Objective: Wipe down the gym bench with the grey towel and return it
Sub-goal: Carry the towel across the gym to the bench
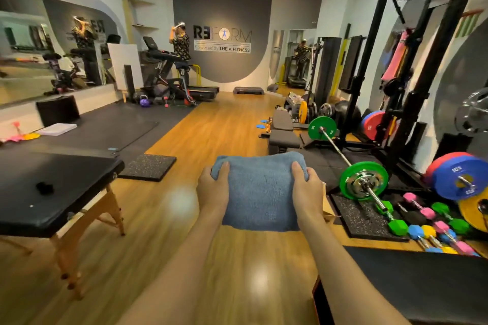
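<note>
Left hand (214, 187) and right hand (306, 190) each grip one side of the towel (260, 192), well short of the gym bench (284, 137); we judge wiping and return both pending.

Quick count: one left hand (214, 188), one right hand (307, 188), one grey towel (260, 192), one gym bench (284, 138) at 1 o'clock, one barbell (336, 148), two green plates (364, 181).
</note>
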The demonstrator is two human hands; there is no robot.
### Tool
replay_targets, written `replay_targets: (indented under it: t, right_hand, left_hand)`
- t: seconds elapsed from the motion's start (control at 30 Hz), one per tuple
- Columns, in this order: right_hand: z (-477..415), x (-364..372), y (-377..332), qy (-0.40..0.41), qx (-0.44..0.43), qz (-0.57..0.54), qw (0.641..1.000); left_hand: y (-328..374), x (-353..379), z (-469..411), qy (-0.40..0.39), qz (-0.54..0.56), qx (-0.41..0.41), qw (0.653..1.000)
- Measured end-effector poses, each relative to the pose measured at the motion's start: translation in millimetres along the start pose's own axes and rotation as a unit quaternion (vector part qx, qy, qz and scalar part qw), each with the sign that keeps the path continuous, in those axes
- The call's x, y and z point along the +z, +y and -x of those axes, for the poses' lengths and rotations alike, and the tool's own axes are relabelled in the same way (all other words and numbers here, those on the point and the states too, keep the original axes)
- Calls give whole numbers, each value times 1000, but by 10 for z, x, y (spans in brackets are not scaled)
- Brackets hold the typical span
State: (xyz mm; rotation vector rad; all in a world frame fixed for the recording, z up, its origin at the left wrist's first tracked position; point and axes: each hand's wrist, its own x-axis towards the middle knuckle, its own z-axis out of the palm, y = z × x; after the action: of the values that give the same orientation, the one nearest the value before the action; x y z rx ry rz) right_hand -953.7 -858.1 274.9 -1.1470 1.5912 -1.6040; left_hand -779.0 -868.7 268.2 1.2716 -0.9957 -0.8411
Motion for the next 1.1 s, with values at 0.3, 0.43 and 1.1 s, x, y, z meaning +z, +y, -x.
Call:
replay_targets:
  t: [0.3,0.43,1.1]
  right_hand:
    - [-3102,1739,517,-9,11,-17,1000]
    - [-4331,2366,511,-11,9,-21,1000]
    - [-11247,6299,1593,-24,8,-47,999]
  left_hand:
    - [-582,1210,-3331,9,6,35,999]
    - [-619,1731,-4649,9,6,35,999]
    - [-1780,4410,-12042,19,-2,49,999]
